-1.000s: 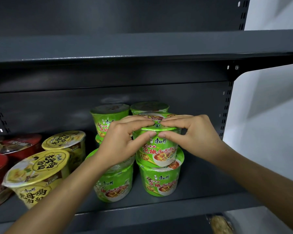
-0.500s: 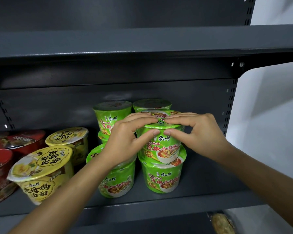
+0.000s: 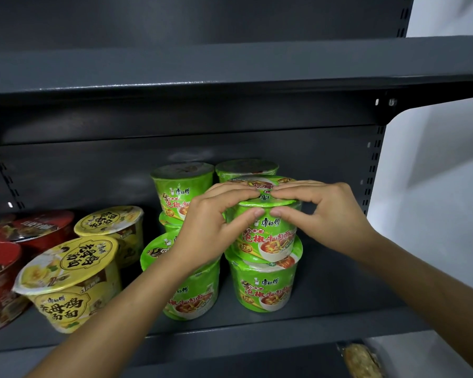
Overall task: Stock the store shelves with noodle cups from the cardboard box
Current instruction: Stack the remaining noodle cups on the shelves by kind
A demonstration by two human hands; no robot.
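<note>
- The left hand (image 3: pixel 210 230) and right hand (image 3: pixel 328 214) both pinch the top green cup (image 3: pixel 268 236), with fingers on its lid and thumbs on its side.
- This cup is bright green with a red soup picture. It sits on a lower green cup (image 3: pixel 265 290) on the grey shelf (image 3: pixel 339 293).
- More green cups (image 3: pixel 182 186) stand at 9 and 12 o'clock, and the left arm hides part of one.
- Yellow cups (image 3: pixel 69 282) and red cups (image 3: pixel 36 233) stand farther off at 9 o'clock.
</note>
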